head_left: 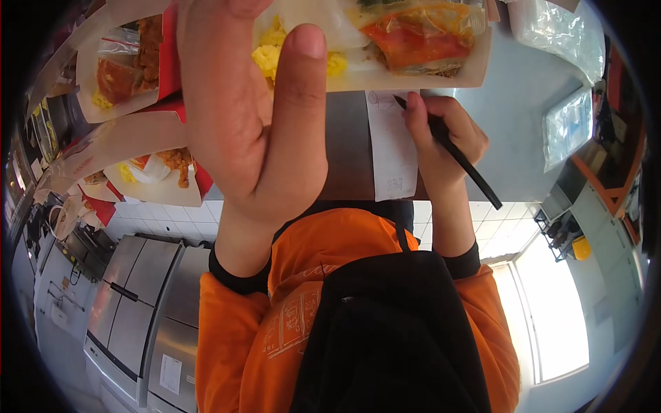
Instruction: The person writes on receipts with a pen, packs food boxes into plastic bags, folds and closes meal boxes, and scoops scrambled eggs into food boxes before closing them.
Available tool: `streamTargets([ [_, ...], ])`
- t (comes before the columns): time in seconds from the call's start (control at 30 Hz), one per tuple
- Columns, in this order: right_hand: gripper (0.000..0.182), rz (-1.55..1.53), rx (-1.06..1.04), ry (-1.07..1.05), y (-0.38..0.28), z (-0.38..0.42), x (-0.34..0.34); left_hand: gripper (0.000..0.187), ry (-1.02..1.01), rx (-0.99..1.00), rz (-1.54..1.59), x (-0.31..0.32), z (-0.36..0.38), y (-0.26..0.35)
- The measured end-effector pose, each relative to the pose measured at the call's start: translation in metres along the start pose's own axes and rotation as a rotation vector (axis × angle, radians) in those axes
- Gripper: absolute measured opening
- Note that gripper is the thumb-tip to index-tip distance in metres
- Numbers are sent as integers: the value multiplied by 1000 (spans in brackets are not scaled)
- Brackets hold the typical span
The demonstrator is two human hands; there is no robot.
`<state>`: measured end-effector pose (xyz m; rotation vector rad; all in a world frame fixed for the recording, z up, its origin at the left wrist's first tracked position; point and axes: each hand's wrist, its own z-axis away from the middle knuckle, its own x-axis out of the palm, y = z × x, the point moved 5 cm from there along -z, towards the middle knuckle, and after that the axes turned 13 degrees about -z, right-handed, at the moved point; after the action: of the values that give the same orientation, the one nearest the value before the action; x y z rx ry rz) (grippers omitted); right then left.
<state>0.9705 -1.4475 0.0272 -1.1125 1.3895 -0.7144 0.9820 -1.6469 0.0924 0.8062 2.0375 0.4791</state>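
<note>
My left hand (258,117) is raised close to the camera, its thumb stretched out and apart. The other fingers are mostly cut off by the top edge. Behind it is a white food box (420,81) with yellow food (270,58) and a clear packet of red-orange sauce (420,38). My right hand (447,134) is closed around a black pen (467,167), whose tip is at the upper part of a long white paper slip (394,155). Some pen marks and faint print show on the slip, which lies on the metal table.
Two more food boxes, an upper one (86,89) and a lower one (148,187), stand at the left with fried pieces and yellow food. Clear plastic bags (568,127) lie at the table's right side. A steel refrigerator (134,303) is behind me on the left, and a bright doorway (551,310) on the right.
</note>
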Motion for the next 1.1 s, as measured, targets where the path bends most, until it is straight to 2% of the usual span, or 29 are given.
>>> streamTargets([
  [0.1, 20, 85, -178, -130, -10, -1, 1, 36, 3, 9, 2, 0, -1, 2],
  [0.23, 23, -33, 41, 62, 12, 18, -16, 37, 9, 9, 3, -2, 1, 2],
  [0.47, 22, 12, 13, 22, 8, 15, -15, 37, 9, 20, 13, -1, 1, 0],
  [0.57, 23, -13, 73, 105, 13, 19, -18, 38, 8, 27, 15, -1, 0, -1],
  [0.67, 18, 69, 9, -12, 9, 19, -23, 38, 7, 35, 25, 0, 0, -1],
  [0.77, 20, -56, -29, -59, 9, 22, -18, 38, 11, 39, 26, 1, 0, 0],
  [0.87, 21, 6, -189, -181, -8, 19, -4, 39, 6, 53, 36, 3, -2, 0],
  [0.97, 20, 31, 11, -26, 2, 16, -7, 39, 6, 62, 36, 4, -3, 0],
  [1.1, 20, 44, -191, -132, -10, 14, 4, 39, 0, 75, 45, 6, -5, 0],
])
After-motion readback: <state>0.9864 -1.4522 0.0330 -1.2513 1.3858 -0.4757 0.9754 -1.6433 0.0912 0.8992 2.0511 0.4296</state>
